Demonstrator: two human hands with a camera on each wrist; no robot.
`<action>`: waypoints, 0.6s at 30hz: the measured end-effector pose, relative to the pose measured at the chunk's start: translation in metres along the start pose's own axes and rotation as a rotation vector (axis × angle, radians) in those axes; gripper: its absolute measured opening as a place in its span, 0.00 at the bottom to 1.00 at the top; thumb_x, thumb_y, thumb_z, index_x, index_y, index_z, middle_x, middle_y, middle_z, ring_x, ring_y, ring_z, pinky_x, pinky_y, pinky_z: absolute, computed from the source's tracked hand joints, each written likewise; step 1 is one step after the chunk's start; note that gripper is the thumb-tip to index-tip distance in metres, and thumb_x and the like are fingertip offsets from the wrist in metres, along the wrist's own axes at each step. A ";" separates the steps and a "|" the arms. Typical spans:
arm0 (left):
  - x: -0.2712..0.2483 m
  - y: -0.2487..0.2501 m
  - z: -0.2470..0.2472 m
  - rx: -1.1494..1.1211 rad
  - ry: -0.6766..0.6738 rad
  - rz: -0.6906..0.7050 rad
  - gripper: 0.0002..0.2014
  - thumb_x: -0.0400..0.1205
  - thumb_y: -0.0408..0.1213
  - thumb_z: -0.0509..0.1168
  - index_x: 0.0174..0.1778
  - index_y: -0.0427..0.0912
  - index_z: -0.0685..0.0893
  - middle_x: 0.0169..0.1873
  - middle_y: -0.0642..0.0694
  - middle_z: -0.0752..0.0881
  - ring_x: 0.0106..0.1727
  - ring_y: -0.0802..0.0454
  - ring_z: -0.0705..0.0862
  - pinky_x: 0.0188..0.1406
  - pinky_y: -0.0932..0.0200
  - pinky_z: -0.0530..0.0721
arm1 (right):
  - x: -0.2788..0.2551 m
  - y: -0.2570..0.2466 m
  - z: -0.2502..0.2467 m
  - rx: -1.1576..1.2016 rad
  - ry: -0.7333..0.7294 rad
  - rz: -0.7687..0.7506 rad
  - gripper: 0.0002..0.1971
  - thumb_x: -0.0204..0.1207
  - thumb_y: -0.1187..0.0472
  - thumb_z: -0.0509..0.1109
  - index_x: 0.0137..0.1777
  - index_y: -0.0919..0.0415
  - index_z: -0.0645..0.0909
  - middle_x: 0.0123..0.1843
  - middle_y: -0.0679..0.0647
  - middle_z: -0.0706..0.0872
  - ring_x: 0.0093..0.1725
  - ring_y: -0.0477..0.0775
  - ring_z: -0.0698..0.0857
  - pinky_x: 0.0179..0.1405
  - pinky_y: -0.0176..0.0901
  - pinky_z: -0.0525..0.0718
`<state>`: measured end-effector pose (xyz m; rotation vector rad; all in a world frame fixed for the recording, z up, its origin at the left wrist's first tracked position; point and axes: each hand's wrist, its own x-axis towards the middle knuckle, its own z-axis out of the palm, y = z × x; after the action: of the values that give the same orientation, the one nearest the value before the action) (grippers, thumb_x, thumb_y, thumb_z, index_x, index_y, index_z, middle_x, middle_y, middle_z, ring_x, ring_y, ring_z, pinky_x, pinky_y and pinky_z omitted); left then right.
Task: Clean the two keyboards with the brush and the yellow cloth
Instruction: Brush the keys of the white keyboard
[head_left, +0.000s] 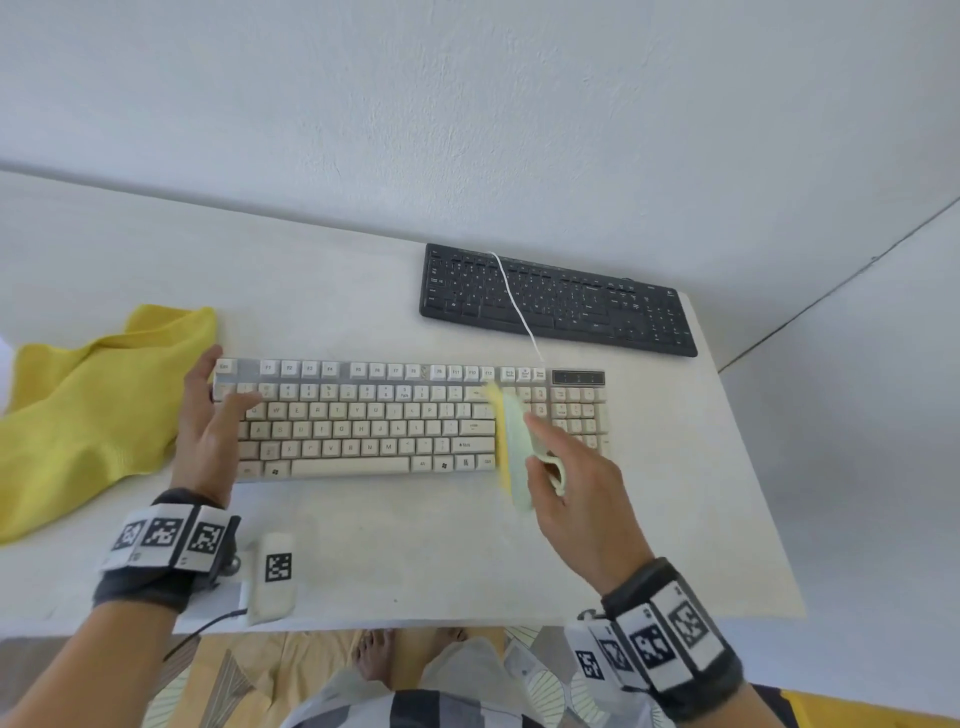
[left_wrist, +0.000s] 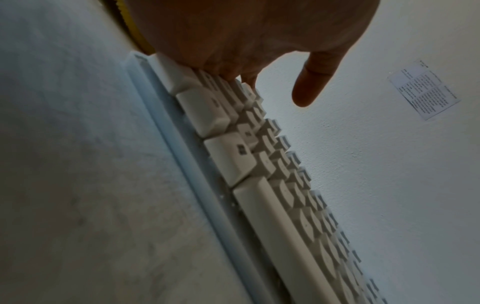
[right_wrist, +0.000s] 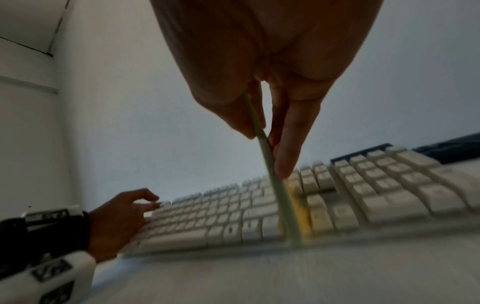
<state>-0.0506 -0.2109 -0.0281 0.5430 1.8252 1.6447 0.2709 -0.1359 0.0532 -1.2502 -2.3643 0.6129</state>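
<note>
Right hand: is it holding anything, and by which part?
The right hand grips the brush by its pale green handle end, yellow bristles on the white keyboard. The left hand holds nothing, resting on the keyboard's left end.

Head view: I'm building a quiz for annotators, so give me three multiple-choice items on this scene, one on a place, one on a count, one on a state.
1. Where does the yellow cloth lie?
A. left of the white keyboard
B. on the black keyboard
C. under the brush

2. How many keyboards are on the table?
A. one
B. two
C. three

3. What is the right hand doing?
A. resting flat on the table
B. holding the cloth
C. holding the brush

Key: 1 A, the cloth sits on the table beside the left end of the white keyboard. 2 B, there is the white one and the black keyboard beyond it. 3 C, its fingers grip the brush over the white keys, while the left hand rests on the keyboard's left end.
</note>
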 end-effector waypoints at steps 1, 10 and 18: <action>0.000 0.000 0.000 0.002 0.005 0.002 0.34 0.75 0.47 0.63 0.80 0.62 0.69 0.74 0.35 0.80 0.74 0.35 0.80 0.75 0.29 0.77 | 0.000 -0.001 -0.006 -0.019 -0.072 0.007 0.21 0.83 0.62 0.64 0.76 0.56 0.74 0.70 0.48 0.83 0.61 0.39 0.84 0.62 0.30 0.78; -0.004 0.000 0.000 -0.016 -0.007 0.040 0.32 0.75 0.46 0.62 0.78 0.62 0.69 0.65 0.43 0.82 0.65 0.45 0.82 0.68 0.40 0.80 | 0.033 -0.011 -0.005 0.020 0.213 -0.048 0.20 0.82 0.66 0.66 0.74 0.63 0.76 0.66 0.51 0.85 0.61 0.40 0.82 0.62 0.36 0.81; -0.004 0.001 -0.001 0.001 -0.010 0.042 0.36 0.73 0.49 0.64 0.81 0.61 0.69 0.73 0.37 0.81 0.72 0.39 0.80 0.75 0.34 0.77 | 0.032 -0.020 -0.034 -0.012 0.049 0.026 0.19 0.82 0.62 0.66 0.73 0.58 0.78 0.56 0.48 0.89 0.40 0.39 0.84 0.52 0.39 0.84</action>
<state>-0.0486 -0.2139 -0.0260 0.5925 1.8192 1.6664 0.2588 -0.1125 0.0972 -1.2877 -2.3185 0.5698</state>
